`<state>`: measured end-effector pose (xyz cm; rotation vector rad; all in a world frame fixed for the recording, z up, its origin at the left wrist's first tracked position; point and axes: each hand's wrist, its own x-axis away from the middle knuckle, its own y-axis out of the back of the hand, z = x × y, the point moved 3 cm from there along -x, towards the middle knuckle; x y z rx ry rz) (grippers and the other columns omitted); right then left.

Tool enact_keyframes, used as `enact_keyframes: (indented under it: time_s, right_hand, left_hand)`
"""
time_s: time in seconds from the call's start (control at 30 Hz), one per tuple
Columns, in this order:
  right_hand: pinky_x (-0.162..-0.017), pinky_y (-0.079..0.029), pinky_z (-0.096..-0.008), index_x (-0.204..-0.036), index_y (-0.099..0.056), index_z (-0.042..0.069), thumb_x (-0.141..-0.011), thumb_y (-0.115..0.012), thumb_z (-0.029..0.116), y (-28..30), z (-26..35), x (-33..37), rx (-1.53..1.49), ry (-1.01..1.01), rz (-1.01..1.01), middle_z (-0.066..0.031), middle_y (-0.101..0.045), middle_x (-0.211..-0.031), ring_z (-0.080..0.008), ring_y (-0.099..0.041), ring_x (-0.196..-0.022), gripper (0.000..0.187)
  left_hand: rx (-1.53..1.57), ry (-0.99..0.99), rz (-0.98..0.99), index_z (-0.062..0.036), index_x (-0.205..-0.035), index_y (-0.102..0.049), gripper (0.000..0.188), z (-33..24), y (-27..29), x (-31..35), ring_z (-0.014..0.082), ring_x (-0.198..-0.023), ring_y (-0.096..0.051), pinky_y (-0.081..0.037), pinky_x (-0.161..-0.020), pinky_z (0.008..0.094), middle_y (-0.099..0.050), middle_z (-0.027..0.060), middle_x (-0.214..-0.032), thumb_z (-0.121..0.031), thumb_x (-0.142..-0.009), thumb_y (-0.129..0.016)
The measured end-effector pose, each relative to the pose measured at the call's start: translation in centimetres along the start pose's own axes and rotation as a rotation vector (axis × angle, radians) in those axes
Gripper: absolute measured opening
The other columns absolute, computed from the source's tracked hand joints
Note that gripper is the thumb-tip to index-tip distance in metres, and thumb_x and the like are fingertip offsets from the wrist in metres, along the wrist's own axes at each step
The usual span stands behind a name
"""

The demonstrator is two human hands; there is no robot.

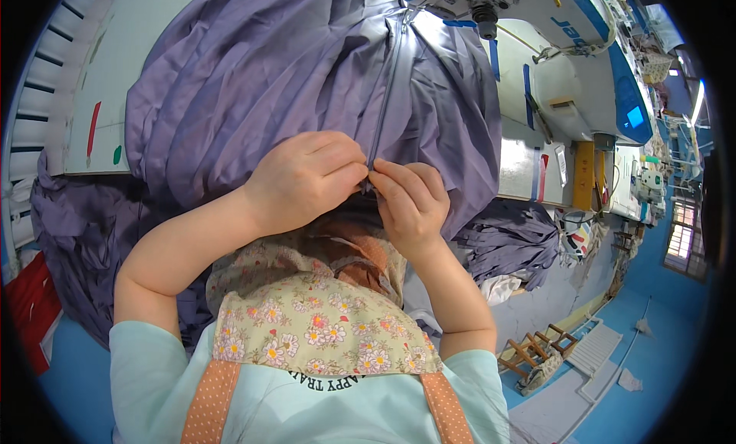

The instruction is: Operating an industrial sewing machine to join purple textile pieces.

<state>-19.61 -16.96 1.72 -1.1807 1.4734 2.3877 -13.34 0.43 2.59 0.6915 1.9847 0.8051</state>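
A large piece of purple fabric (253, 83) lies in folds over the sewing table and hangs off its near edge. A narrow dark strip, a seam or a zip (389, 83), runs down it from under the sewing machine's head to my fingers. My left hand (310, 172) is closed, its thumb and fingers pinching the fabric at the strip's near end. Right beside it, my right hand (410, 198) pinches the same spot, fingertips nearly touching the left ones. The exact bit between the fingertips is too small to make out.
The white and blue sewing machine (567, 68) stands at the far right, its head lit over the fabric. On the white tabletop (100, 137) are red and green marks. More purple fabric (514, 241) hangs at the right. A wooden rack (537, 348) stands on the blue floor.
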Motion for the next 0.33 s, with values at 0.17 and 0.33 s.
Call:
enact_keyframes:
  time_s: [0.17, 0.33]
  right_hand:
    - [-0.063, -0.055, -0.0305, -0.09, -0.07, 0.006, -0.067, -0.068, 0.004, 0.8, -0.6, -0.5, -0.022, -0.032, 0.075, -0.0048, -0.072, -0.099, -0.0222, -0.069, -0.095, 0.024]
    - [-0.063, -0.056, -0.0288, -0.09, -0.07, 0.009, -0.07, -0.069, 0.005, 1.3, -1.1, -1.0, -0.034, -0.01, 0.192, -0.0045, -0.072, -0.1, -0.0228, -0.07, -0.098, 0.021]
  left_hand:
    - [-0.075, 0.109, 0.121, -0.007, -0.113, -0.066, 0.044, 2.2, 3.1, 1.0, 0.0285, -0.116, -0.059, -0.049, -0.097, 0.0416, -0.062, 0.0083, -0.119, -0.015, -0.072, -0.077]
    - [-0.241, 0.223, 0.213, -0.0118, -0.126, -0.064, 0.053, 8.1, 7.2, 3.3, 0.0334, -0.129, -0.053, -0.04, -0.111, 0.0471, -0.057, 0.0139, -0.138, -0.019, -0.075, -0.077]
